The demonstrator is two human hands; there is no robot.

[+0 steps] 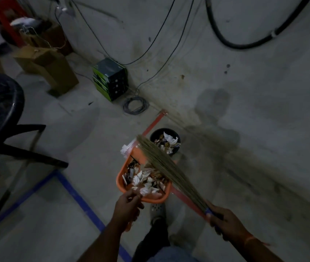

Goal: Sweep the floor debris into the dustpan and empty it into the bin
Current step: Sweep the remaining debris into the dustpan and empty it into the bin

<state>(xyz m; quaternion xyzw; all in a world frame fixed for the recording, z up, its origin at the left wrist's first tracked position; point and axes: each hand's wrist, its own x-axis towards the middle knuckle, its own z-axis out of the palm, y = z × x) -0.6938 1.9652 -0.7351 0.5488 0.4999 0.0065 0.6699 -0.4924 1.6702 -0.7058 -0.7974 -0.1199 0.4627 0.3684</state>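
Left hand grips the loaded dustpan just short of the bin; right hand holds the broom across it. Tip too early and scraps probably hit the floor. Chair sits left, cable coil behind, neither blocking.

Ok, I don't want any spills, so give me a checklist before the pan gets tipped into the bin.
1. Left hand grips the orange dustpan: ok.
2. Debris sits inside the pan: ok.
3. Pan lip over the black bin: not ok, it sits short of the bin.
4. Room left in the bin: cannot tell, paper already shows near its rim.
5. Right hand holds the broom, bristles across the pan: ok.
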